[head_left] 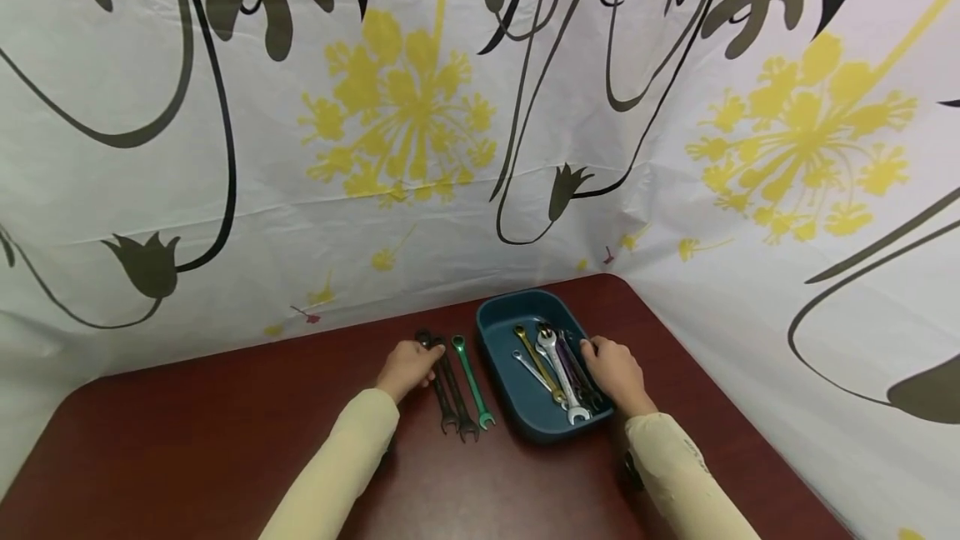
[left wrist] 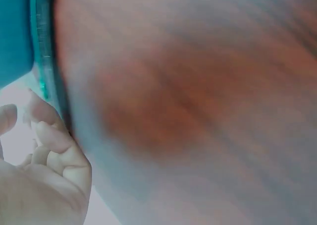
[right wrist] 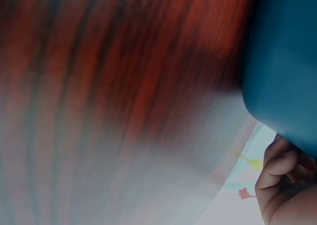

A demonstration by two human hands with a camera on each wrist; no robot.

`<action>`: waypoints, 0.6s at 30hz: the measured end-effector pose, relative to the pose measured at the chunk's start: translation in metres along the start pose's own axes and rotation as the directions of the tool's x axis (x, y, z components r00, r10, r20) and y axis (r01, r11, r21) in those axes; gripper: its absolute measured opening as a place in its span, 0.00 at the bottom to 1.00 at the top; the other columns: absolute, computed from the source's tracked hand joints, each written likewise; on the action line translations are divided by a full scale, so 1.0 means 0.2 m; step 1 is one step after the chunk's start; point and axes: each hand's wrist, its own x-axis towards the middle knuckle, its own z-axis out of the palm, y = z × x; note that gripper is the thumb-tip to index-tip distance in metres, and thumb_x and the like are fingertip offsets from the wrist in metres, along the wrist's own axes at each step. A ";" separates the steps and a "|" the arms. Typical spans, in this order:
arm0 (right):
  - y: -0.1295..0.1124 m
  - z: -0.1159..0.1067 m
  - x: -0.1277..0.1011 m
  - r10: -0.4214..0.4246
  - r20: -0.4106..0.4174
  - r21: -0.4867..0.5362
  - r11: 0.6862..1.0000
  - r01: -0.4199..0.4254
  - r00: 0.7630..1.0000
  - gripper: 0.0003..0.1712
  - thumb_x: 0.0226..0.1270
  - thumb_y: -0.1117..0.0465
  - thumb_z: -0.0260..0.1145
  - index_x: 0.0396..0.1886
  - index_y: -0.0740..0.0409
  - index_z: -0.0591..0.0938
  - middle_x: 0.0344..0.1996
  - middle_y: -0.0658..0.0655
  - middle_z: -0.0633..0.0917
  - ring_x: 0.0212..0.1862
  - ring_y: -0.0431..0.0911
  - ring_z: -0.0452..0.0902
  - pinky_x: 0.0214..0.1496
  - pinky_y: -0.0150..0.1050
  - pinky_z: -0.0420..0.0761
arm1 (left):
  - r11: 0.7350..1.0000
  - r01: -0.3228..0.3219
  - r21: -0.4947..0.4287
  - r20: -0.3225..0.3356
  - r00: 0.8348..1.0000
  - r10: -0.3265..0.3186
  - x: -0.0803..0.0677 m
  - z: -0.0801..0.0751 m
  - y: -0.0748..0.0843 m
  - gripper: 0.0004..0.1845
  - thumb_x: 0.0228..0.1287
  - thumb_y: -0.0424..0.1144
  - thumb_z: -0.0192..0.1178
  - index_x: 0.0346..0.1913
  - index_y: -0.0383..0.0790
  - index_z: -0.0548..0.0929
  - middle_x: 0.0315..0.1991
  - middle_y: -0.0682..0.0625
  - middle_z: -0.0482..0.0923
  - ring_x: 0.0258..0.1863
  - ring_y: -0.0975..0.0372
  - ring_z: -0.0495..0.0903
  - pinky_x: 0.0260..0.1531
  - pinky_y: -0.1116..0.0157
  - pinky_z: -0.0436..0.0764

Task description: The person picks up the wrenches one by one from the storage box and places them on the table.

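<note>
My left hand (head_left: 408,367) reaches over the upper ends of two dark combination wrenches (head_left: 459,407) lying side by side on the table, its fingertips right at their shafts. In the left wrist view, that hand's fingers (left wrist: 52,136) are loosely bent, with a gap to the thumb. Just right of the dark pair lies a green combination wrench (head_left: 472,382). My right hand (head_left: 617,373) grips the right rim of a blue tray (head_left: 517,415); its curled fingers (right wrist: 277,168) show against the outer wall. Inside are several wrenches, including a gold one (head_left: 536,357) and a large silver one (head_left: 561,373).
The dark red-brown table (head_left: 225,440) has rounded back corners. A white cloth (head_left: 247,248) with flower prints hangs along its back and right sides. The tray stands near the back right corner.
</note>
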 end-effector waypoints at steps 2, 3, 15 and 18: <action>0.00 0.00 0.00 0.000 0.003 -0.003 1.000 0.000 1.000 0.23 0.73 0.52 0.52 0.52 0.65 0.80 0.32 0.61 0.83 0.28 0.47 0.74 0.28 0.42 0.72 | 1.000 -0.020 -0.007 -0.008 1.000 0.020 0.00 0.00 0.05 0.25 0.69 0.54 0.55 0.15 0.45 0.71 0.16 0.50 0.77 0.19 0.56 0.78 0.24 0.65 0.72; 0.00 0.00 0.00 0.001 0.004 -0.004 1.000 -0.001 1.000 0.23 0.73 0.52 0.53 0.52 0.65 0.80 0.35 0.62 0.84 0.29 0.48 0.75 0.28 0.43 0.73 | 1.000 -0.028 -0.008 -0.011 1.000 0.028 0.00 0.00 0.07 0.25 0.69 0.55 0.55 0.16 0.45 0.71 0.16 0.50 0.77 0.20 0.55 0.78 0.25 0.66 0.72; 0.01 0.00 0.00 -0.001 0.003 -0.008 1.000 0.001 1.000 0.22 0.73 0.52 0.53 0.51 0.65 0.81 0.27 0.58 0.81 0.28 0.47 0.73 0.29 0.41 0.71 | 0.996 -0.093 -0.015 0.043 0.995 0.094 0.02 0.10 0.43 0.24 0.68 0.59 0.53 0.26 0.42 0.78 0.24 0.46 0.82 0.27 0.52 0.81 0.25 0.64 0.72; 0.00 0.00 0.00 -0.008 0.002 -0.006 1.000 0.008 1.000 0.22 0.73 0.52 0.53 0.51 0.65 0.81 0.27 0.57 0.82 0.28 0.46 0.73 0.29 0.41 0.71 | 0.994 -0.106 -0.021 0.041 0.993 0.107 0.02 0.13 0.49 0.23 0.68 0.59 0.53 0.29 0.42 0.79 0.23 0.49 0.81 0.25 0.56 0.81 0.27 0.63 0.73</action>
